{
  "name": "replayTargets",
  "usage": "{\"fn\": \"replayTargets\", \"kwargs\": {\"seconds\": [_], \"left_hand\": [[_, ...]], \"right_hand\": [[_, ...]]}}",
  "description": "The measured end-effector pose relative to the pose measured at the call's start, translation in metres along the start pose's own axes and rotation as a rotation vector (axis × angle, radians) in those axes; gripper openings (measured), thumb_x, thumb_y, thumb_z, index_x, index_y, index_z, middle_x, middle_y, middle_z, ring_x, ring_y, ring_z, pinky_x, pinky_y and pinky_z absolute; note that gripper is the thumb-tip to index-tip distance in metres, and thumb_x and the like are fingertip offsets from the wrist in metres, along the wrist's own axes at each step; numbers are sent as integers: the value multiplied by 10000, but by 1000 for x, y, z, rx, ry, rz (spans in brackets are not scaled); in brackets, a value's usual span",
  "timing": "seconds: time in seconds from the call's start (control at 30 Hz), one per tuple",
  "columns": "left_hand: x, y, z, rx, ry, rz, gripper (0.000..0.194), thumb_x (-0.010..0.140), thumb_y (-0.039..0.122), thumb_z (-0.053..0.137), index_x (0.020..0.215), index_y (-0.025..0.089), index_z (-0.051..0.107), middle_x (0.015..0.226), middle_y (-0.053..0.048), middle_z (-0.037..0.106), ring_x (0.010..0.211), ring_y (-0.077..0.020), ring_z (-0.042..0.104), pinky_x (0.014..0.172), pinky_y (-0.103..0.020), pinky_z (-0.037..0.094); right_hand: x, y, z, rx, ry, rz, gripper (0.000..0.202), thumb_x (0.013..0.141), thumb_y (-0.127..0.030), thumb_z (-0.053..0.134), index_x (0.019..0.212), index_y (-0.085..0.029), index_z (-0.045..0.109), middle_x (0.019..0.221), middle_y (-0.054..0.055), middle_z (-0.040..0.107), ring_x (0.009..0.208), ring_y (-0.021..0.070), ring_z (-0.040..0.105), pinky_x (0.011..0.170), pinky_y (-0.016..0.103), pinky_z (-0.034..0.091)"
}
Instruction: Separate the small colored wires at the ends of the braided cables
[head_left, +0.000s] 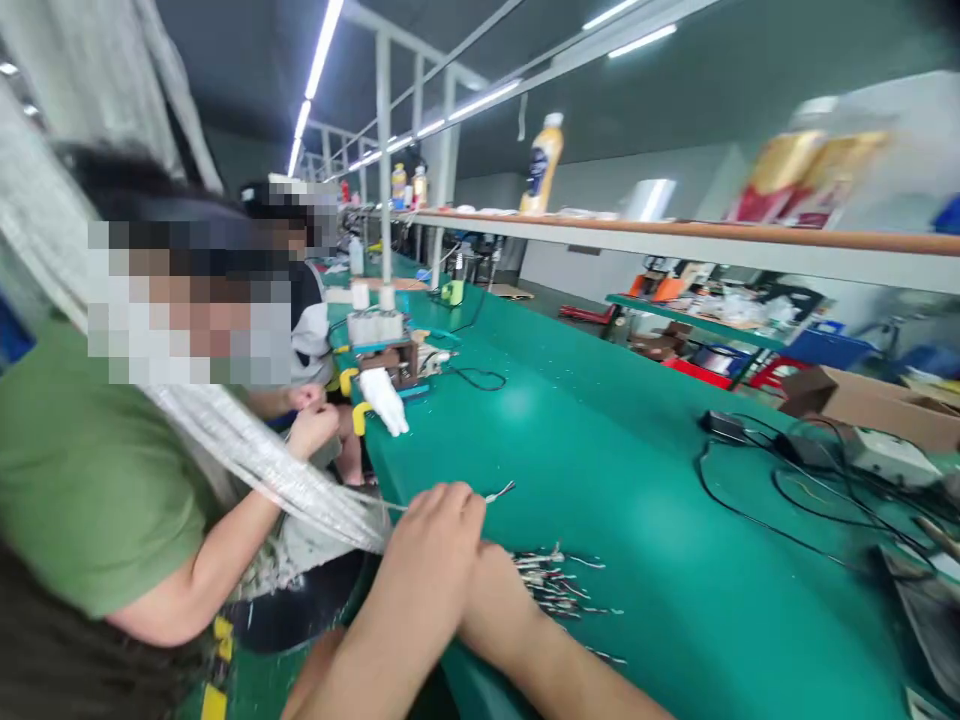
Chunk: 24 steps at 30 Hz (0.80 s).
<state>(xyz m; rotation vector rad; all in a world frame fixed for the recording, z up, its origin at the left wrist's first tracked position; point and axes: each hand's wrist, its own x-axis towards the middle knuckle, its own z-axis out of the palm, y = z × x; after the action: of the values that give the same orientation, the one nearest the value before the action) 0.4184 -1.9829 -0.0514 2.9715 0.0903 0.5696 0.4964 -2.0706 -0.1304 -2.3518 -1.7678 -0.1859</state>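
My left hand point(439, 530) is closed at the near edge of the green table, with its fingers curled downward. A thin white cable point(390, 507) runs into it from the left, and the stripped wire end point(501, 492) sticks out past the knuckles. My right hand point(495, 590) is pressed close beside and partly under the left one; its fingers are hidden. Right of it lie several cable ends point(559, 580) with dark, red and white cores. A thick bundle of white cables point(300, 480) hangs from the upper left down to my hands.
A co-worker in a green shirt point(97, 460) sits close on my left. On the green tabletop point(525, 400) stands a small machine point(386, 350) with a white glove point(382, 400). Black cords point(787, 480) and a cardboard box point(877, 400) are at right. A shelf point(675, 240) holds bottles.
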Motion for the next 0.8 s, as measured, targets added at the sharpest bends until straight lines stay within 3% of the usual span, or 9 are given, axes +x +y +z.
{"fn": "replayTargets", "kwargs": {"seconds": [0.1, 0.17, 0.23, 0.3, 0.4, 0.5, 0.6, 0.7, 0.8], "left_hand": [[48, -18, 20, 132, -306, -133, 280, 853, 76, 418, 991, 156, 648, 1009, -115, 664, 970, -324, 643, 836, -475, 491], [69, -29, 32, 130, -454, -176, 239, 850, 123, 477, 994, 170, 662, 1013, -129, 680, 959, -334, 658, 789, -433, 480], [83, -37, 39, 116, -553, -180, 203, 811, 146, 552, 962, 206, 674, 970, -107, 701, 899, -305, 674, 700, -352, 453], [92, -41, 44, 126, -579, -162, 159, 802, 156, 560, 891, 232, 668, 895, -61, 708, 817, -250, 674, 619, -290, 396], [95, -46, 56, 103, -426, -213, 200, 918, 227, 421, 863, 235, 613, 854, -26, 690, 766, -195, 648, 577, -264, 339], [84, -52, 70, 8, -10, -353, 297, 1004, 328, 290, 1005, 222, 568, 952, -42, 692, 805, -184, 649, 604, -263, 368], [69, -52, 79, 78, 298, -295, 290, 1012, 345, 327, 1123, 199, 553, 1042, -60, 691, 910, -201, 649, 716, -291, 415], [56, -40, 78, 300, 336, -139, 253, 994, 274, 380, 1092, 188, 596, 949, -58, 688, 921, -245, 620, 807, -357, 397], [50, -26, 75, 375, 249, -145, 238, 976, 213, 389, 1013, 202, 623, 861, -45, 668, 885, -264, 598, 801, -392, 367]], "right_hand": [[3, 12, -1, -45, 80, 7, 200, 903, -179, 537, 1093, -171, 600, 1010, 99, 672, 841, 260, 644, 719, 362, 519], [3, 17, 0, -48, 145, 47, 294, 907, -276, 594, 1184, -187, 551, 1073, 99, 658, 877, 267, 644, 765, 394, 539], [3, 18, 2, -37, 192, 64, 433, 876, -389, 652, 1239, -199, 509, 1107, 101, 647, 898, 282, 638, 770, 420, 550], [2, 19, 3, -32, 231, 46, 522, 857, -465, 655, 1263, -182, 488, 1136, 118, 631, 928, 295, 623, 770, 433, 551], [-1, 21, 2, -39, 274, 25, 507, 877, -443, 594, 1261, -129, 493, 1123, 142, 616, 951, 291, 592, 820, 446, 532], [-3, 25, 1, -67, 270, 11, 440, 870, -417, 583, 1182, -108, 560, 1054, 138, 613, 943, 286, 560, 895, 467, 492], [-3, 29, -1, -62, 267, 114, 577, 872, -575, 540, 1161, -82, 612, 1069, 162, 598, 1034, 333, 514, 996, 536, 419], [-1, 31, -1, -12, 214, 215, 686, 878, -664, 467, 1174, -67, 629, 1054, 171, 591, 1038, 350, 501, 991, 562, 413], [2, 30, 1, 20, 188, 155, 556, 937, -500, 467, 1305, -95, 561, 1129, 161, 589, 1035, 326, 509, 968, 528, 440]]}}
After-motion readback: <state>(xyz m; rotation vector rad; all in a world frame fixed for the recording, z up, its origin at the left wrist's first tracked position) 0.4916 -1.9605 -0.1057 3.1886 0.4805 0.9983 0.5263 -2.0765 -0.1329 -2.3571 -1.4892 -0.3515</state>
